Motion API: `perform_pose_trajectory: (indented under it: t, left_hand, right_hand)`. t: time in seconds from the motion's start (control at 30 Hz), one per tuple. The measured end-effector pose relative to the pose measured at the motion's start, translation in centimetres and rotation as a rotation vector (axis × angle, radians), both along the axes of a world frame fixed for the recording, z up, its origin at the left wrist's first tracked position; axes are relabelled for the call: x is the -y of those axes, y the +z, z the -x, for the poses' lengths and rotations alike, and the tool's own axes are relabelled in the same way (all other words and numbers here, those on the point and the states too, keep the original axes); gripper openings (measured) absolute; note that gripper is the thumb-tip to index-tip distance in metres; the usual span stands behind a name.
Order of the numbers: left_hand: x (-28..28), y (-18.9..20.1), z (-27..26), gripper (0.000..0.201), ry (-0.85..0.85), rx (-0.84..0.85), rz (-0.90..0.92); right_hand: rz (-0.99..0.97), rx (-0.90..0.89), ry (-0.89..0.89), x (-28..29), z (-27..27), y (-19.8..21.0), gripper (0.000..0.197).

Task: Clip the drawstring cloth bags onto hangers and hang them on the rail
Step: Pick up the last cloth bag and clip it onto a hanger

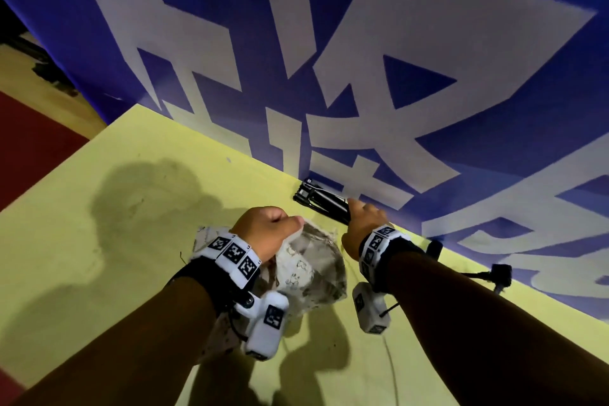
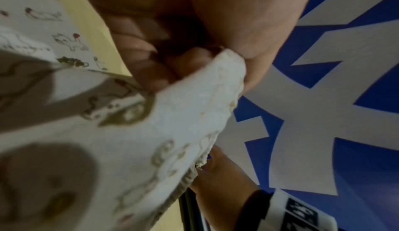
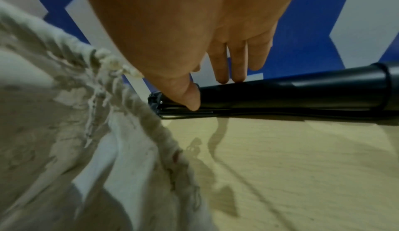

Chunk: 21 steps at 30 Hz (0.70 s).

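Observation:
A white drawstring cloth bag [image 1: 313, 270] with small printed figures lies crumpled on the yellow table [image 1: 131, 208]. My left hand [image 1: 267, 227] pinches its gathered top edge between thumb and curled fingers, seen close in the left wrist view on the bag [image 2: 172, 123]. My right hand [image 1: 362, 212] is just right of the bag [image 3: 64, 132]. Its straight fingers [image 3: 237, 60] and thumb touch a black folded tube-like object [image 3: 302, 94] lying along the table's back edge [image 1: 316, 198]. I see no hanger or rail.
A blue banner [image 1: 494, 92] with large white characters hangs right behind the table. A small black device [image 1: 501, 273] with a cable lies at the back right. The table's left edge drops to a red floor [image 1: 29, 148].

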<state>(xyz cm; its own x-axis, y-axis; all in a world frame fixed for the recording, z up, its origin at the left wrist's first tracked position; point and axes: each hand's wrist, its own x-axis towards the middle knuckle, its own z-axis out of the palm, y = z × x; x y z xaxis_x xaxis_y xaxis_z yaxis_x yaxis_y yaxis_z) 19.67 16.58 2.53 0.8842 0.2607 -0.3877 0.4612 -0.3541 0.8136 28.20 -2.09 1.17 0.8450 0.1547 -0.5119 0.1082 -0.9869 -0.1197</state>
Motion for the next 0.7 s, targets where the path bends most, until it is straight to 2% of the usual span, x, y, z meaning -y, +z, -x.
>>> perform_pose_trajectory:
  t: [0.2, 0.33, 0.47, 0.53, 0.63, 0.7]
  left_hand:
    - [0.3, -3.2, -1.1, 0.053, 0.016, 0.030, 0.066]
    - [0.2, -4.2, -1.4, 0.052, 0.037, 0.015, 0.068]
    - [0.0, -4.1, -1.2, 0.053, 0.060, 0.014, 0.053]
    - [0.0, -3.6, -1.1, 0.051, 0.064, -0.001, 0.045]
    - [0.1, -2.5, -0.8, 0.052, 0.064, -0.025, 0.033]
    - [0.4, -1.6, -0.4, 0.052, 0.062, -0.053, 0.002]
  right_hand:
    - [0.026, -0.024, 0.025, -0.1, -2.0, -2.9, 0.092]
    - [0.041, -0.019, 0.043, 0.2, -2.7, -4.0, 0.081]
    - [0.060, 0.025, 0.145, 0.5, -1.8, -4.0, 0.065]
    - [0.081, 0.017, 0.181, 0.7, -1.2, -3.8, 0.069]
    - [0.107, -0.019, 0.183, 1.6, -0.3, -3.0, 0.087]
    - [0.105, -0.024, 0.133, 2.7, 0.4, -2.1, 0.087]
